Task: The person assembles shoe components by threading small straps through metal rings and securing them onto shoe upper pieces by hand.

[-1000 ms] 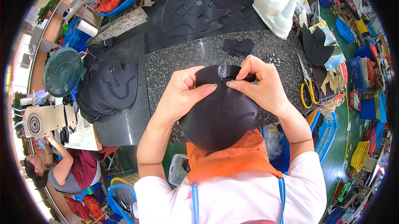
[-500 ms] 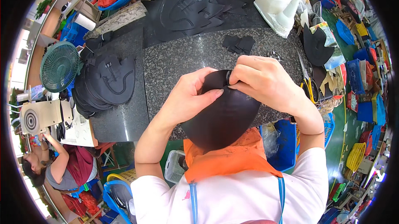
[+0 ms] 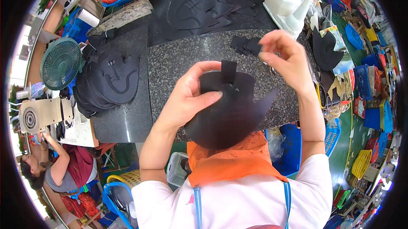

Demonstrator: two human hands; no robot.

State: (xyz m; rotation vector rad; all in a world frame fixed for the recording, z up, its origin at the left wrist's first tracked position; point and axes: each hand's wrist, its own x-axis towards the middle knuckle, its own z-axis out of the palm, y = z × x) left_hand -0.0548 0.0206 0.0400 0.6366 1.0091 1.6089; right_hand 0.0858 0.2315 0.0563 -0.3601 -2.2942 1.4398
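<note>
A dark, curved, flexible piece (image 3: 221, 118) hangs in front of me above the bench edge, its right wing blurred. My left hand (image 3: 193, 91) is closed on its upper left part, thumb on top and fingers behind. At the piece's top edge a short black strap tab (image 3: 229, 71) stands upright. My right hand (image 3: 284, 56) is raised off the piece to the right, fingers curved, thumb and fingers apart, nothing visible between them. Small black patches (image 3: 244, 45) lie just left of its fingertips, with tiny shiny bits (image 3: 266, 64) below the thumb.
Black cut pieces (image 3: 199, 10) cover the far bench, with another stack (image 3: 108, 80) at left. A white machine-like object (image 3: 284, 8) stands far right, near scissors (image 3: 318, 91). A green fan (image 3: 61, 63) is at left; a co-worker (image 3: 63, 165) sits beyond. A blue bin (image 3: 289, 152) stands below.
My right hand has let go of the piece's top edge and moved right and away from me. The tab now stands uncovered. My left hand keeps its hold.
</note>
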